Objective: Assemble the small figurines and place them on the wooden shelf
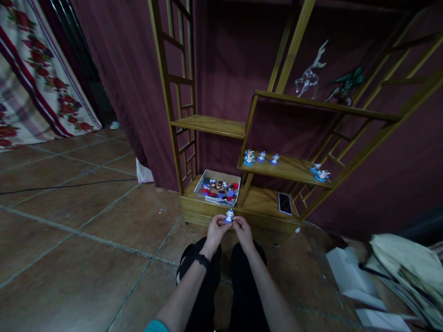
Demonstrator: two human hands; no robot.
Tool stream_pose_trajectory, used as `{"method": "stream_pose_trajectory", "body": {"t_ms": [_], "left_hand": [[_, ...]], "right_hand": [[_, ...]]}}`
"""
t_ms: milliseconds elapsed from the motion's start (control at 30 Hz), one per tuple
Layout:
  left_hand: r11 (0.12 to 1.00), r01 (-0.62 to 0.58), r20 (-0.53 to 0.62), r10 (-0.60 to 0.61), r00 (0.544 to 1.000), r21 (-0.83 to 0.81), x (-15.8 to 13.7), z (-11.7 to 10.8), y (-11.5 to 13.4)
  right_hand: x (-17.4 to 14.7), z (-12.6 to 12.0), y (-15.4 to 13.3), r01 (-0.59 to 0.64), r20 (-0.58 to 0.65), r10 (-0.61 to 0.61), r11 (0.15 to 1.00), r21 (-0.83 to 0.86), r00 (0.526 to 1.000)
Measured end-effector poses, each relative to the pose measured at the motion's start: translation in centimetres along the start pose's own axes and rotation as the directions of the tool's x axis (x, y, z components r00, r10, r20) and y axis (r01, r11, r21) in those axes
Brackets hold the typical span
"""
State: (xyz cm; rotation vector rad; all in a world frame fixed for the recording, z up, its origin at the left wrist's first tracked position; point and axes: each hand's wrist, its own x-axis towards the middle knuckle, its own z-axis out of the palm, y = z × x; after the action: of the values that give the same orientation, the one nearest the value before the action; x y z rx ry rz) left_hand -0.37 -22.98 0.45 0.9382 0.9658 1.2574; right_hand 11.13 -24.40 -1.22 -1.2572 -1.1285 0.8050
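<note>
A small purple and white figurine (229,215) on a round purple base is held upright between my two hands, in front of the shelf's lowest board. My left hand (217,227) pinches its base from the left side. From the right, the fingertips of my right hand (242,228) close on the same base. Just beyond my hands, an open cardboard box (200,186) holds several jumbled figurines with red, purple and black parts. On the middle board stand two similar purple figurines (274,159), with blue-based ones (249,157) to their left and more blue-based ones (322,175) at the right end.
The wooden display shelf (207,123) stands before a dark red curtain (114,83). A phone (284,203) lies on its lowest board. Higher up are a clear deer ornament (309,79) and a dark green ornament (347,86). White boxes (349,272) and a pale bag (404,258) rest on the right floor.
</note>
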Motion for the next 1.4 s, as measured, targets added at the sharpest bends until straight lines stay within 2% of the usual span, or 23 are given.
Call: {"method": "stream_pose_trajectory", "body": {"t_ms": [267, 400, 567, 1033, 1400], "left_hand": [[1.0, -0.01, 0.057, 0.012, 0.998, -0.021, 0.4, -0.2, -0.5], [0.999, -0.028, 0.074, 0.031, 0.997, -0.04, 0.9, -0.4, -1.3], [0.999, -0.024, 0.055, 0.026, 0.998, -0.039, 1.1, -0.5, -1.7], [1.0, -0.02, 0.054, 0.02, 0.998, 0.001, 0.7, -0.1, -0.8], [0.997, 0.029, 0.086, -0.023, 0.996, -0.07, 0.6, 0.0, -0.6]], "right_hand": [[0.1, -0.1, 0.4, -0.084, 0.076, 0.075, 0.988, 0.128, 0.994], [0.0, -0.1, -0.1, -0.097, 0.068, 0.088, 0.983, 0.154, 0.994], [0.0, 0.0, -0.6, -0.093, 0.041, 0.088, 0.985, 0.149, 0.995], [0.3, -0.3, 0.6, -0.128, 0.093, 0.114, 0.98, 0.154, 0.989], [0.3, -0.6, 0.1, -0.118, 0.101, 0.103, 0.981, 0.156, 0.989]]}}
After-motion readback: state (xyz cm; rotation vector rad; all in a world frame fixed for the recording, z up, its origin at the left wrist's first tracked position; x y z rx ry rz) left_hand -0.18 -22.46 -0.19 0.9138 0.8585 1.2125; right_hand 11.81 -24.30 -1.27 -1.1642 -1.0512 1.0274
